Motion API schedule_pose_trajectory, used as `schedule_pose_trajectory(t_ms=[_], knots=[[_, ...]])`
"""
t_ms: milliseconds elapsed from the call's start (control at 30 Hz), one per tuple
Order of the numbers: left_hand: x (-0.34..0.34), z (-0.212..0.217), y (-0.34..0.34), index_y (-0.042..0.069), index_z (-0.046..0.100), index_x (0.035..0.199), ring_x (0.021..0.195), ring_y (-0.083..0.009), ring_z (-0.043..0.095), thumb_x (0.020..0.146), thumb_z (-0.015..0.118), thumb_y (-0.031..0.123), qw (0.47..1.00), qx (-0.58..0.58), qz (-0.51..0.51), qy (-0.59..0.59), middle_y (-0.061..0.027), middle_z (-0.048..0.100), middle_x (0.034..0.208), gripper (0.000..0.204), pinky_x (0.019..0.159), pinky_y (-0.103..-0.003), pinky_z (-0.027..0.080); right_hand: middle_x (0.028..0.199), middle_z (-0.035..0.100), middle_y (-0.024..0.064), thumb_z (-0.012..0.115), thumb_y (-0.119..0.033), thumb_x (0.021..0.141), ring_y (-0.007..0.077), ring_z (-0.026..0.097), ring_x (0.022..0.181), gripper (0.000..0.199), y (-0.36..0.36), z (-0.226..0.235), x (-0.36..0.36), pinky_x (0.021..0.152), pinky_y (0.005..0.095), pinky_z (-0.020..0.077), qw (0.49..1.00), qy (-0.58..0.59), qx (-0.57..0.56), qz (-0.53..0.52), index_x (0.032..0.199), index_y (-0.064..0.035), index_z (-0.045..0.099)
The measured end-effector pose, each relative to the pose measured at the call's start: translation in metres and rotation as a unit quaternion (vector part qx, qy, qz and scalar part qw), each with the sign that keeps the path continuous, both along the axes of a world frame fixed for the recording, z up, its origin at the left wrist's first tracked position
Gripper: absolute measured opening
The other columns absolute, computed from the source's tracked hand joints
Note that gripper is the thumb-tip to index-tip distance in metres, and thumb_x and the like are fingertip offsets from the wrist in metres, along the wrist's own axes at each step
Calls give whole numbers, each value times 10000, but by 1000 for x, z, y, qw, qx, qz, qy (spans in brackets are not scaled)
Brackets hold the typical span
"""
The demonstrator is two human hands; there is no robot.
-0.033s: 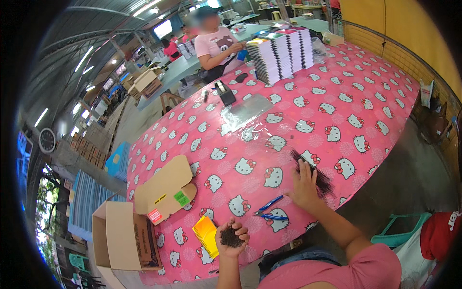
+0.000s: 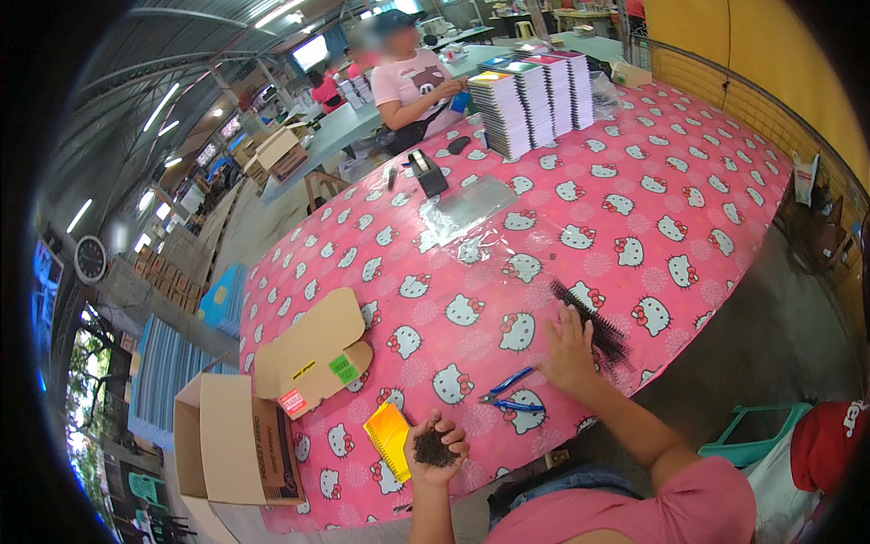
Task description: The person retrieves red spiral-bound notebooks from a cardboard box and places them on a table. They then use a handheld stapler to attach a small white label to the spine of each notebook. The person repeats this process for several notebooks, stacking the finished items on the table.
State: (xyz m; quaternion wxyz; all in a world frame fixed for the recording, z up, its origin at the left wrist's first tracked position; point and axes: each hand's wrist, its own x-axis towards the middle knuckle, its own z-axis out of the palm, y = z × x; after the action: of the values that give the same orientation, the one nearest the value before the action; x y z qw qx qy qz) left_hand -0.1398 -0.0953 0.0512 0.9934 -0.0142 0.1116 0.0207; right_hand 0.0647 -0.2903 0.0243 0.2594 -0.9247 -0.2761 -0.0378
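My left hand [image 2: 435,446], palm up with curled fingers, cups a clump of small dark bits [image 2: 437,448]; too fine to tell exactly. A yellow spiral notebook [image 2: 390,439] lies just left of it on the table. My right hand [image 2: 569,352] rests fingers spread at the left edge of a bundle of black binding coils [image 2: 594,325], its fingertips near or touching them. Between my hands lie blue-handled cutting pliers [image 2: 513,396], their handles apart.
A pink cartoon-cat tablecloth [image 2: 489,349] covers the table. At left are a cardboard box [image 2: 227,435] and flat cardboard piece [image 2: 313,349]. Clear plastic sheets [image 2: 471,210], a black tape dispenser [image 2: 427,174] and notebook stacks [image 2: 504,118] lie farther off. A person [image 2: 417,82] stands across.
My right hand has shifted slightly left, uncovering more of the black coils. The left hand stays curled around the dark bits.
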Motion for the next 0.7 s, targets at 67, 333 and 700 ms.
schedule_pose_trajectory(t_ms=[67, 333, 700], knots=[[-21, 1, 0, 59, 620, 1065, 723, -176, 453, 842, 527, 220, 1000, -4, 28, 5, -58, 564, 844, 290, 647, -312, 395, 1458, 174, 242, 753, -329, 693, 433, 171, 1350, 771, 13, 2, -16, 1041, 641, 158, 999, -9, 27, 40, 1313, -24, 413], [-166, -15, -18, 52, 601, 1066, 738, -188, 456, 809, 534, 192, 977, -5, 211, -19, -59, 521, 847, 301, 657, -313, 398, 1398, 320, 237, 695, -239, 756, 409, 291, 1303, 480, 79, 8, -133, 1030, 553, 269, 927, -68, 148, 339, 1164, -26, 560], [-304, -90, -123, 74, 572, 1028, 676, -200, 519, 847, 496, 162, 850, -37, 522, -61, -71, 587, 831, 215, 626, -338, 446, 1239, 527, 198, 655, -111, 805, 364, 507, 1138, 254, 101, -83, -263, 962, 410, 402, 653, 148, 59, 741, 1039, -16, 622]])
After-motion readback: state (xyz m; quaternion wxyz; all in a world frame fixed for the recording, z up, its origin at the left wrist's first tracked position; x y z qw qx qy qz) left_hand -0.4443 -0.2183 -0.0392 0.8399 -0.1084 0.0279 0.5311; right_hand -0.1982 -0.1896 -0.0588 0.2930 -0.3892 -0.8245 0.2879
